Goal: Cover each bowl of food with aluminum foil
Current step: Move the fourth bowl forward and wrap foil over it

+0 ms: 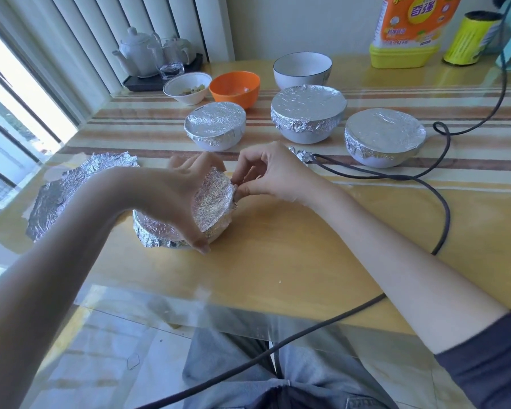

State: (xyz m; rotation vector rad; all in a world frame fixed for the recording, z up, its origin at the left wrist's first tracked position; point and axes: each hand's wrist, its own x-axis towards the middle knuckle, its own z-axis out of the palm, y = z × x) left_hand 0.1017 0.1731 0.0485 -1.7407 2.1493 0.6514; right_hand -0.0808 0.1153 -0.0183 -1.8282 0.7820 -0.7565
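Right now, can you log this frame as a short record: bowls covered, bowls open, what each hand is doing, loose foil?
covered: three foil-topped bowls in a row
in progress: tilted bowl, foil on
open: white bowl, orange bowl, large bowl
left hand: holds tilted bowl
right hand: pinches foil at its rim
loose foil: sheet at left

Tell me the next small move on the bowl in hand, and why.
Probably press the foil edge down at the right rim. The left hand grips the tilted foil-covered bowl while the right hand pinches the foil there, so that spot seems not yet snug. The three covered bowls behind have foil tucked all round.
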